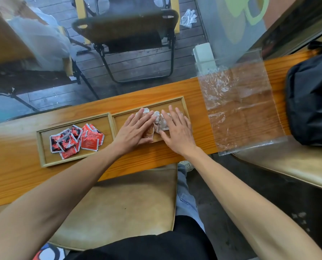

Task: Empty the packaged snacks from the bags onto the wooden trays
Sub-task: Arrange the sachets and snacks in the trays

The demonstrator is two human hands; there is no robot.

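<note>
Two wooden trays lie side by side on the wooden counter. The left tray (44,147) holds a pile of several red and black snack packets (75,140). In the right tray (182,102) lie several pale brown and white snack packets (157,119). My left hand (135,129) and my right hand (176,128) rest flat on these pale packets, fingers spread, palms down. The hands hide most of the packets. Two clear plastic bags (239,107) lie flat and empty on the counter to the right of the trays.
A black backpack (312,98) sits at the counter's right end. A glass pane stands just behind the counter (15,175); a black folding chair (130,34) is beyond it. Tan stool cushions (122,203) sit below the counter's near edge.
</note>
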